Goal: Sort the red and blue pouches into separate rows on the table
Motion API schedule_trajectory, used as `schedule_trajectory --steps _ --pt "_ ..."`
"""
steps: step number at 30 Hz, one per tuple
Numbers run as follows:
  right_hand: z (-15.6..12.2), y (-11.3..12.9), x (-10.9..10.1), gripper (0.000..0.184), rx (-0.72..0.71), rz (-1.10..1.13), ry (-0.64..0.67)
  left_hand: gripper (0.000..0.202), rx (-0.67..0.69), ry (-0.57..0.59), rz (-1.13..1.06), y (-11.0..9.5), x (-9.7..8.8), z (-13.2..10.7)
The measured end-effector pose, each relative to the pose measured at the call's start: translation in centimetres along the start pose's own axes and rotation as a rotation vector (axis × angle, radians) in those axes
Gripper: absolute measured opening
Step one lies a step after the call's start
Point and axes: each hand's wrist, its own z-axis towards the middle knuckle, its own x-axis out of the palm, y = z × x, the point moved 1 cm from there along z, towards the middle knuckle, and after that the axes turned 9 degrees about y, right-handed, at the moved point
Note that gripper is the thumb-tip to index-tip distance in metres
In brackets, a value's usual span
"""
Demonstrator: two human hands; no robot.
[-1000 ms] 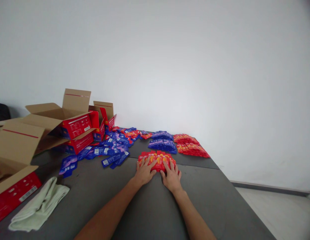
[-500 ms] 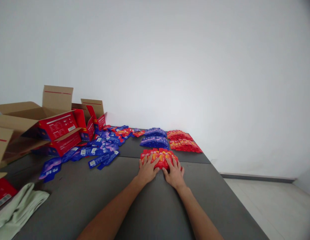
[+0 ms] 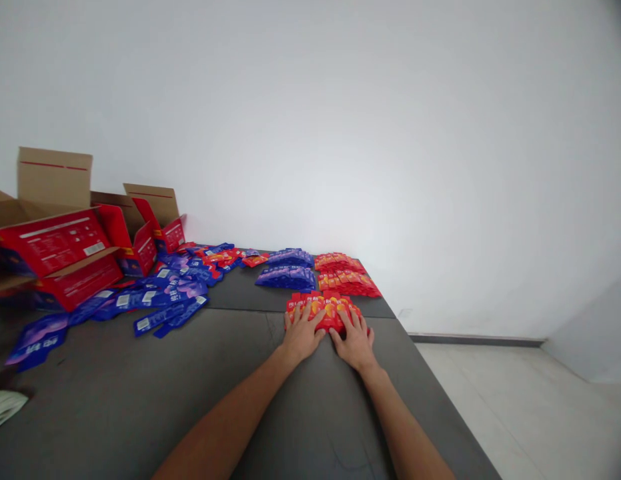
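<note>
A row of overlapping red packets (image 3: 326, 304) with orange pictures lies flat on the dark table in front of me. Over its left part rests my left hand (image 3: 302, 336), fingers stretched out and spread on the packets. My right hand (image 3: 356, 344) lies the same way on the right part, thumb pointing toward the left one. Both palms face down, and the hands cover the near edge of the row. Just behind are two rows of red packets (image 3: 348, 283) and, to their left, two rows of blue-purple packets (image 3: 286, 276).
A loose heap of blue and red packets (image 3: 177, 291) spreads across the left of the table (image 3: 155, 400). Open red cardboard boxes (image 3: 65, 240) stand beyond it. Part of a pale cloth (image 3: 5, 405) shows at the left edge. The table's right edge drops to a tiled floor (image 3: 485, 380).
My view has turned to the right, so the boxes and heap sit farther left. Both hands have slid rightward along the table together with the row of red packets under them.
</note>
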Motion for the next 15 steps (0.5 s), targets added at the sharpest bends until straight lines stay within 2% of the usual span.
schedule_trajectory --steps 7,15 --pt "0.9 -5.1 -0.5 0.065 0.006 0.004 -0.027 0.059 0.037 -0.045 -0.029 -4.1 1.9 2.1" --pt "2.0 -10.2 -1.3 0.064 0.001 0.004 -0.062 0.059 0.05 -0.063 -0.034 -8.4 3.1 3.8"
